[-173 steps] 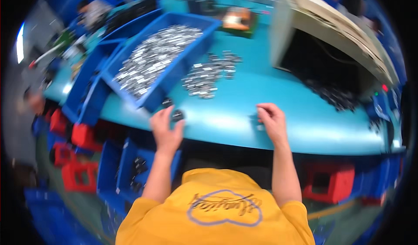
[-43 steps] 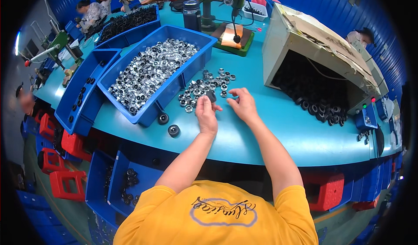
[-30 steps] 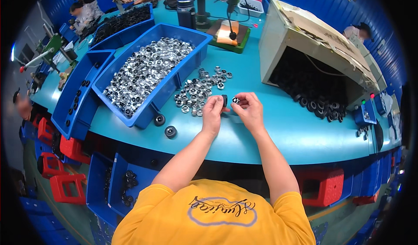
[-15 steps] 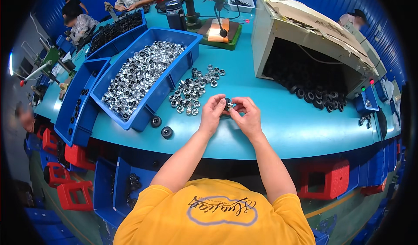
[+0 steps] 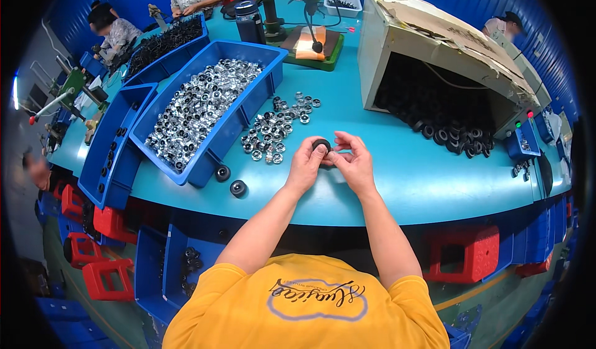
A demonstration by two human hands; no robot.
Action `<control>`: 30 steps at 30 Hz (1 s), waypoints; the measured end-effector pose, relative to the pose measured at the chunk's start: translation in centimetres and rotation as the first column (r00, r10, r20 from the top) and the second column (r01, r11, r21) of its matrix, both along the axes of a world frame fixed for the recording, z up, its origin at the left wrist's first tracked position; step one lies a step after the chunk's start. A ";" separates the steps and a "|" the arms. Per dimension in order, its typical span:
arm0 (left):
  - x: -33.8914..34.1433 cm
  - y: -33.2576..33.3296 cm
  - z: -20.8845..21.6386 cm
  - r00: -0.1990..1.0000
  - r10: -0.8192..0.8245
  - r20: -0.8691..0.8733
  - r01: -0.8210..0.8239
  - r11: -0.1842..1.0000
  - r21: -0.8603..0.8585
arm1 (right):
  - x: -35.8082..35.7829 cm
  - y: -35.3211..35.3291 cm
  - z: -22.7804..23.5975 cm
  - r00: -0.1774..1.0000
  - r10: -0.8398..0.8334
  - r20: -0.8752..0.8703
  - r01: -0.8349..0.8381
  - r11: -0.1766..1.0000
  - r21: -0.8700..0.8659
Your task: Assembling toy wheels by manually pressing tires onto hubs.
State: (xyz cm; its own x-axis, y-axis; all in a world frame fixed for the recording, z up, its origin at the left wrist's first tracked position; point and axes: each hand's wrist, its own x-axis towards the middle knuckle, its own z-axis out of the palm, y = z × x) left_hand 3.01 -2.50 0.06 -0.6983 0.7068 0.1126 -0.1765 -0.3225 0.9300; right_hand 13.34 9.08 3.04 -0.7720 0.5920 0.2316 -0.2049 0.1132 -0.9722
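Over the near part of the table, my left hand [image 5: 303,168] pinches a small black tyre [image 5: 321,143] between thumb and fingers. From the other side, the thumb and fingertips of my right hand [image 5: 356,170] press on the same tyre. The fingers partly cover it, so I cannot tell whether a hub sits inside. Just beyond my left hand lies a loose group of shiny metal hubs [image 5: 270,129]. Two black wheels [image 5: 238,188] rest near the table edge, left of my left forearm.
A blue bin [image 5: 197,173] full of metal hubs stands at the left, beside a narrower blue bin [image 5: 93,163]. To the right, a worn open box [image 5: 376,70] spills black tyres [image 5: 456,139]. A press [image 5: 271,14] and dark bottle [image 5: 250,22] stand behind. Other people sit farther off.
Between my hands the piece has turned, and its black ring now faces up where shiny metal showed before. My right fingers have shifted slightly; both forearms stay nearly in place.
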 end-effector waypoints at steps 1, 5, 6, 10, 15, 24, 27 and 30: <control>0.1 -0.2 0.1 1.000 -0.012 0.000 0.012 1.000 -0.009 | 0.1 0.1 0.2 1.000 0.001 0.031 -0.002 0.999 0.052; -0.6 -0.2 -1.6 0.986 0.037 -0.161 -0.041 0.999 -0.022 | -0.1 -0.1 -0.5 0.985 0.156 0.077 -0.152 0.987 -0.051; -0.7 -0.1 -1.7 0.983 0.046 -0.180 -0.050 0.999 -0.019 | -0.1 -0.1 -0.7 0.979 0.189 0.070 -0.184 0.980 -0.081; -0.7 -0.8 -1.1 0.997 -0.001 -0.077 -0.005 0.997 -0.078 | -0.3 -0.5 -0.7 0.982 0.180 0.053 -0.176 0.982 -0.076; -1.1 -0.8 -0.6 0.989 -0.112 0.096 0.122 0.987 -0.101 | -0.5 0.0 -1.5 0.982 0.110 0.154 -0.076 0.974 -0.213; -0.4 -0.7 1.1 0.968 -0.198 0.152 0.201 0.980 -0.001 | -0.3 1.3 -1.3 0.987 0.151 0.053 -0.112 0.889 -0.445; 0.0 -0.4 0.8 0.993 -0.119 0.026 0.120 0.992 -0.047 | -0.1 1.3 -1.4 0.986 0.165 0.013 -0.139 0.871 -0.471; 0.1 -0.3 0.2 0.999 -0.047 0.024 0.047 0.999 -0.018 | -0.2 1.3 -1.4 0.985 0.172 -0.030 -0.164 0.854 -0.493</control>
